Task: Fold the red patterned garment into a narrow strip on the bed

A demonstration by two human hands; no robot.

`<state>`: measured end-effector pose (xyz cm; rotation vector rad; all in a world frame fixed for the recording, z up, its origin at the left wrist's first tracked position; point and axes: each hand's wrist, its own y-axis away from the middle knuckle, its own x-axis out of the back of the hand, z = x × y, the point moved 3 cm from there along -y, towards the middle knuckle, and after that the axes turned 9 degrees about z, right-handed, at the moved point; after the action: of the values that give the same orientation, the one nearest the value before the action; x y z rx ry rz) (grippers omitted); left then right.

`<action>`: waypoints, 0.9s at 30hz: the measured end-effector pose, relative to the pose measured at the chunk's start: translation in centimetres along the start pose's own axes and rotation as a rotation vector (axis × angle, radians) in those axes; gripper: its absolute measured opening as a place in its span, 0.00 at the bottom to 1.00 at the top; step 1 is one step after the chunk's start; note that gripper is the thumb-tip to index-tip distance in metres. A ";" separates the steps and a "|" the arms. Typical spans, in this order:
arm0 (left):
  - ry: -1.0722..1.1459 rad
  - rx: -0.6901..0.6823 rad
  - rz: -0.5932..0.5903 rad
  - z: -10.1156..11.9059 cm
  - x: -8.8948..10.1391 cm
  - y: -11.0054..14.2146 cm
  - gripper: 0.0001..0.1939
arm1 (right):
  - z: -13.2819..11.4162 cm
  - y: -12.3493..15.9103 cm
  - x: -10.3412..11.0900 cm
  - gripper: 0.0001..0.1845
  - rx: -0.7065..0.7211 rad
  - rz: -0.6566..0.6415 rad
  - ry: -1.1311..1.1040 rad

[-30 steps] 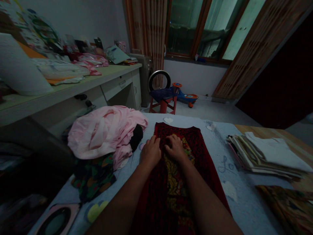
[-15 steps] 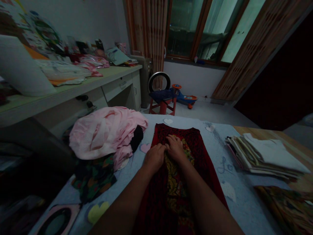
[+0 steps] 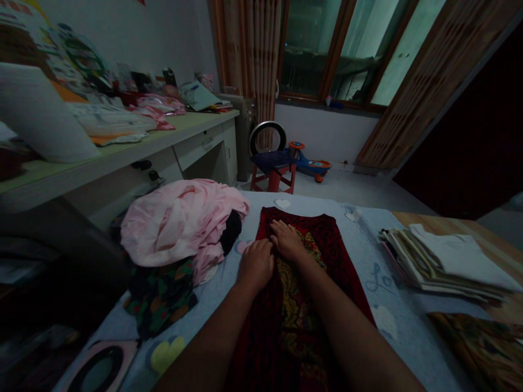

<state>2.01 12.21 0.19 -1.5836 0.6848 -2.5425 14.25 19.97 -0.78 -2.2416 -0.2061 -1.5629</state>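
A dark red garment (image 3: 347, 272) with black patterning and a yellow floral panel down its middle lies spread out on a light blue bed cover. My left hand (image 3: 258, 264) rests on its left part, fingers slightly bent and lying on the cloth. Just beside it and a little farther up, my right hand (image 3: 287, 240) lies flat with fingers stretched over the fabric toward the upper left. The fingertips of the left hand are close to the right hand. The near end of the garment runs out of view between my forearms.
Left of the garment sits a heap of pink clothing (image 3: 175, 223) over a dark green patterned cloth (image 3: 163, 296). Folded clothes (image 3: 453, 261) are stacked at the right, with a patterned brown cloth (image 3: 482, 343) nearer. A cluttered desk (image 3: 163, 139) stands left; a red stool (image 3: 273, 179) is beyond the bed.
My right hand has slid slightly left on the garment, its fingers now flatter. My left hand has moved slightly and stays on the cloth. The view has shifted a little.
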 end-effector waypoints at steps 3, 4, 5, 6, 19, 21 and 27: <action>-0.011 0.025 -0.013 -0.2 0.1 0.0 0.13 | 0.3 -0.1 0.0 0.27 -0.035 0.000 0.027; -0.015 0.025 -0.016 -0.3 0.1 0.1 0.13 | 0.4 -0.2 0.0 0.27 -0.049 -0.001 0.028; -0.018 0.021 -0.018 -0.4 0.1 0.1 0.14 | 0.4 -0.3 0.2 0.27 -0.063 -0.001 0.025; -0.018 0.016 -0.017 -0.4 0.2 0.1 0.14 | 0.5 -0.4 0.4 0.27 -0.074 0.007 0.017; 0.176 -0.020 -0.049 -1.9 -0.4 -0.5 0.21 | -3.7 7.6 5.0 0.06 -0.057 -0.025 -0.137; 0.167 -0.014 -0.068 -2.0 -0.6 -0.5 0.22 | -4.9 9.1 4.9 0.11 -0.020 -0.025 -0.089; 0.192 -0.010 -0.071 -2.3 -0.3 -0.5 0.22 | -6.7 11.9 5.1 0.16 -0.010 -0.042 0.073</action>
<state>0.25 13.58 -0.73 -1.4027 0.6696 -2.7736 14.39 5.90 3.06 -2.1966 -0.2266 -1.6671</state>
